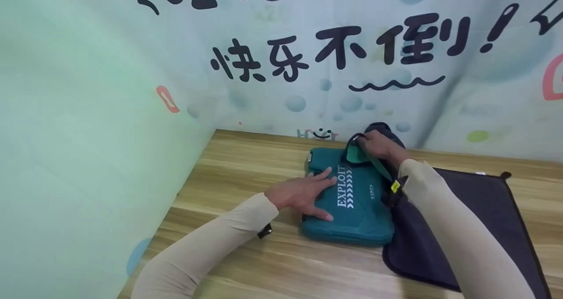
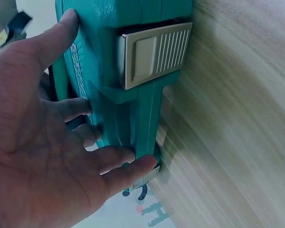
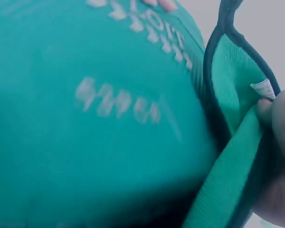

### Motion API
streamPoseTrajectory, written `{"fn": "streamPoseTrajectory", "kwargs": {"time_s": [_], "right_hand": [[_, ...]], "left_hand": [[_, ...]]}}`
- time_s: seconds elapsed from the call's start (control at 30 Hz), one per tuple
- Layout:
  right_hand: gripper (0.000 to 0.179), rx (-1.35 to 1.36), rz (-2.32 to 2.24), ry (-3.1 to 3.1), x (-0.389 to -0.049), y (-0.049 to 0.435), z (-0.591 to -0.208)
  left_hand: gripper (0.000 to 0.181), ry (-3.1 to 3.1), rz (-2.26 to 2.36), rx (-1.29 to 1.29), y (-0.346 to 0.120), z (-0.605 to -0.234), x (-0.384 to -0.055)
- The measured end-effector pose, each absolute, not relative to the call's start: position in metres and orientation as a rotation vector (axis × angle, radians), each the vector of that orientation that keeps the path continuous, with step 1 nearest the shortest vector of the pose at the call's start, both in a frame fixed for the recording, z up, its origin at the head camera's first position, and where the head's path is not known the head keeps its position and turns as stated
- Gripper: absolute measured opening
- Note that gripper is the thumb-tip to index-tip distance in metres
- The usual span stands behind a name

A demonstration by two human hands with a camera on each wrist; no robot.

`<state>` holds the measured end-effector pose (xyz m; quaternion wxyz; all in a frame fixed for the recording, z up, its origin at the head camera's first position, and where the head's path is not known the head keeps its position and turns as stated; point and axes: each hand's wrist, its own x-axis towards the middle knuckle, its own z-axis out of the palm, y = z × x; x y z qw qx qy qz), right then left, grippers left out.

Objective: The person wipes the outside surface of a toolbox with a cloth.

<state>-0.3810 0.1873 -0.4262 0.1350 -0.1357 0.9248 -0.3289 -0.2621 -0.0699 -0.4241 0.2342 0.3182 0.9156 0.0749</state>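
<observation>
A teal plastic tool case (image 1: 358, 220) marked EXPLOIT lies flat on the wooden table. My left hand (image 1: 301, 193) rests on its latch side with fingers spread, and in the left wrist view the fingertips touch the case beside a metal latch (image 2: 154, 54). My right hand (image 1: 380, 146) pinches a gathered edge of a dark cloth with a green underside (image 1: 357, 154) above the far end of the case. Up close, the fuzzy green side (image 3: 235, 71), black binding and a small white tag (image 3: 263, 89) show near the thumb. The palm side of the right hand is hidden.
The rest of the dark cloth (image 1: 479, 202) spreads over the table (image 1: 246, 158) to the right, passing under my right forearm and next to the case. A printed backdrop (image 1: 281, 101) stands along the table's far edge and a pale green one (image 1: 88, 136) at the left.
</observation>
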Motion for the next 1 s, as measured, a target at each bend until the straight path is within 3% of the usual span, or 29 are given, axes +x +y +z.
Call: {"fn": "streamPoseTrajectory", "kwargs": {"time_s": [0.17,0.43,1.0], "right_hand": [[0.037,-0.402,-0.857,2.678,-0.393,0.147,-0.423],[0.041,-0.741,-0.971,2.613,-0.402,0.097,-0.431],[0.053,-0.246,-0.328,2.742,-0.384,0.184,-0.411]], "left_hand": [[0.101,2.519,0.194,0.849,-0.070,-0.423,-0.261],[0.101,2.512,0.183,0.890,-0.071,-0.423,-0.261],[0.101,2.492,0.236,0.827,-0.071,-0.426,-0.262]]}}
